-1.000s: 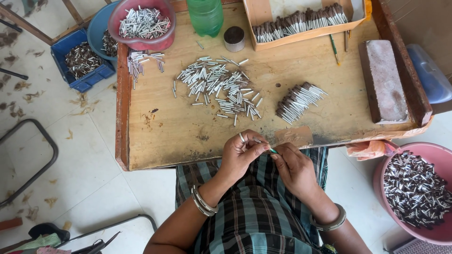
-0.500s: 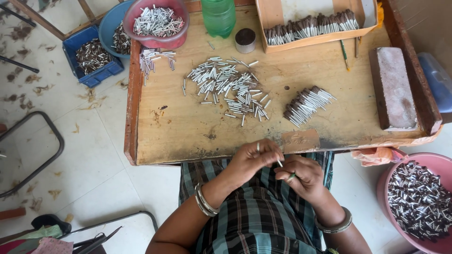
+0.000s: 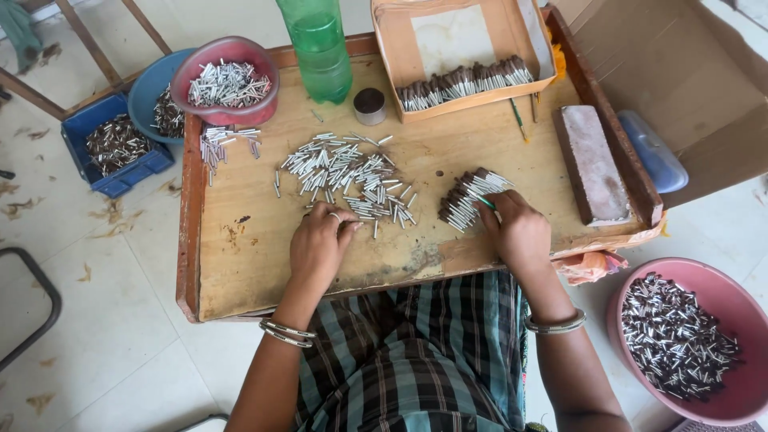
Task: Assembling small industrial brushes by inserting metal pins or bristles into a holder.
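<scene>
**Silver tubes sorted at a wooden tray**

Blue comes first at the far left: a blue crate [image 3: 118,152] of small tubes on the floor, with a blue bowl [image 3: 152,96] beside it and a dark red bowl [image 3: 228,80] of silver tubes overlapping the tray's corner. On the wooden tray [image 3: 240,272] a loose scatter of silver tubes [image 3: 344,172] lies in the middle, below a green bottle [image 3: 318,48] and a small round tin [image 3: 370,104]. The left hand [image 3: 318,244] rests palm down at the near edge of that scatter, fingers curled and touching the nearest tubes; whether it grips one cannot be told. Further right, the right hand [image 3: 518,232] pinches a thin green stick [image 3: 484,202] whose tip meets a neat bundle of dark-ended tubes [image 3: 468,196]. Behind it a cardboard box [image 3: 464,36] holds a row of similar tubes. A brick-like block [image 3: 594,164] lies by the tray's right rim, and a pink basin [image 3: 688,340] full of tubes stands on the floor at far right.
</scene>
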